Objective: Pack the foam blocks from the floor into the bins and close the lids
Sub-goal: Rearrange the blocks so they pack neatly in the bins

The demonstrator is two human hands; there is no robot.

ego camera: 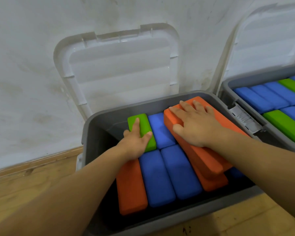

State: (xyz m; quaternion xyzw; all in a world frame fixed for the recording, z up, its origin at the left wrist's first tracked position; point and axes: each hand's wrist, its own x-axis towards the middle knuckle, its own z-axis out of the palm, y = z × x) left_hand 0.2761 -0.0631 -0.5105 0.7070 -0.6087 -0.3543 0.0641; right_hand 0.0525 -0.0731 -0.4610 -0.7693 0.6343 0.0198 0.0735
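**Packing foam blocks, middle bin almost full**

Head cam: I'm leaning over the gray bin [99, 123], its lid [119, 65] standing open behind it. My left hand [134, 143] is pressing on the green block [146, 123] at the bin's back left, index finger straight, not gripping. My right hand [194, 125] is lying flat, fingers spread, on the top orange block [206, 160] stacked along the bin's right side. Blue blocks [160, 176] are filling the bin's middle.

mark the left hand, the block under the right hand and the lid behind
left hand [134, 143], head view, back of hand
orange block [228, 120], head view, top face
lid [119, 68], head view, ribbed inner panel
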